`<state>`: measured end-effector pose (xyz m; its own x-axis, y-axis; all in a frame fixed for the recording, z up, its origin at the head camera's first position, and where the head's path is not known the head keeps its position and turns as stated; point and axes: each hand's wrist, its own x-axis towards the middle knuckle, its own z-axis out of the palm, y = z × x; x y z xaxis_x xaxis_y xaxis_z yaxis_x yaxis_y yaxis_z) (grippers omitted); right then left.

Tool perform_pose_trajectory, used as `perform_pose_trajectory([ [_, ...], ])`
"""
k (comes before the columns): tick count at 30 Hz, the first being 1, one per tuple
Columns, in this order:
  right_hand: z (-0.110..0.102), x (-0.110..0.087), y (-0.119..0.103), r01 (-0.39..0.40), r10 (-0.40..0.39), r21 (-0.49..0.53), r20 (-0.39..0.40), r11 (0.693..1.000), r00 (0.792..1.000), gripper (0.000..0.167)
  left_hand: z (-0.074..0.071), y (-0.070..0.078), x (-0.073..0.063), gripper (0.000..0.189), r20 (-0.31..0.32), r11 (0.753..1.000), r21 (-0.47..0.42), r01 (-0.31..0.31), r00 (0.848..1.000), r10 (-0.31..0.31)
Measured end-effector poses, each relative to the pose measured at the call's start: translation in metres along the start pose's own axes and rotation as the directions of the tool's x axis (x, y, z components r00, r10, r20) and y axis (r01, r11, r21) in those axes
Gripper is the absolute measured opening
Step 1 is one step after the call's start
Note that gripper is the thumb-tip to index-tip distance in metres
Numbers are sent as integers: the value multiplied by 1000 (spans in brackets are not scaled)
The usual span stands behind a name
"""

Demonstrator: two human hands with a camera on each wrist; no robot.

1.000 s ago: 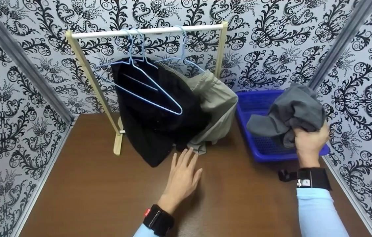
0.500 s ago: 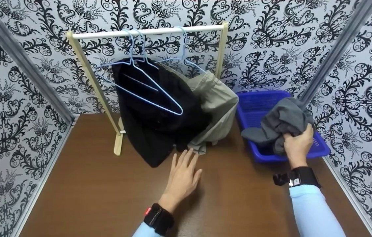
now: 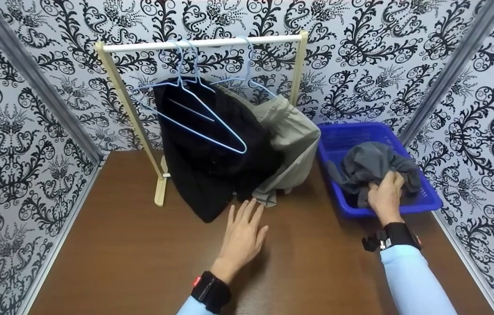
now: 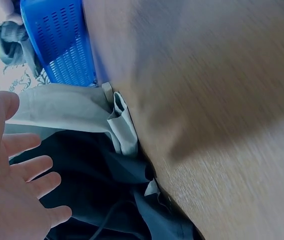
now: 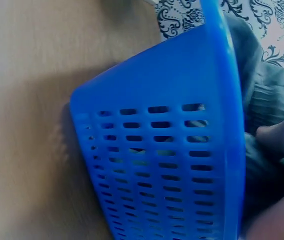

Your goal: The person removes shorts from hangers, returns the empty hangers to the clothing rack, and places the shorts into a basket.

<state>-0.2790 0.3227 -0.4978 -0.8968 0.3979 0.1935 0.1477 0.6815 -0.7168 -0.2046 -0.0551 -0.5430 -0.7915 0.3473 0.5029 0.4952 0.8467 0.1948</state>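
Observation:
My right hand (image 3: pixel 385 192) grips a crumpled dark grey garment (image 3: pixel 367 164) inside the blue plastic basket (image 3: pixel 422 205) at the right. The right wrist view shows a gathered, ribbed band (image 5: pixel 274 102) of that cloth by my thumb, behind the basket wall. My left hand (image 3: pixel 242 238) is held over the brown table with its fingers spread, holding nothing. Its fingertips are near the lower hems of a black garment (image 3: pixel 199 175) and beige pants (image 3: pixel 295 135) with an elastic waist, both hanging from light blue hangers (image 3: pixel 212 139).
A small rack with a white rail (image 3: pixel 212 42) and pale wooden posts (image 3: pixel 131 109) stands at the back of the brown table (image 3: pixel 142 262). Several hangers hook over the rail. Patterned walls (image 3: pixel 360 52) enclose the back and both sides.
My right hand has lowered the grey garment from above the basket down into it, moving slightly left. My left hand stays in place. The head view has shifted slightly.

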Motion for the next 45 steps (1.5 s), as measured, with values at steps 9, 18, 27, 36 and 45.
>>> perform_pose_trajectory([
  [9, -5, 0, 1, 121, -17, -303, 325, 945, 946, 56, 1, -1, -3, 50, -5, 1000, 8, -2, 1000, 2],
  [18, -16, -4, -9, 135, 33, -370, 413, 919, 910, 74, -1, 0, -5, 50, 59, 1000, -1, 28, 998, -28],
  [27, -20, -12, -35, 172, -57, -336, 326, 926, 944, 63, -5, -3, -5, 51, 94, 998, 3, 57, 994, -57],
  [36, -16, -28, -59, 381, -344, -158, 217, 911, 913, 50, -10, -9, -1, 50, 39, 999, 11, 47, 998, -47],
  [45, 5, -50, -71, 571, -571, -20, -24, 821, 820, 40, -16, -14, 3, 50, -33, 999, 11, 35, 999, -35],
])
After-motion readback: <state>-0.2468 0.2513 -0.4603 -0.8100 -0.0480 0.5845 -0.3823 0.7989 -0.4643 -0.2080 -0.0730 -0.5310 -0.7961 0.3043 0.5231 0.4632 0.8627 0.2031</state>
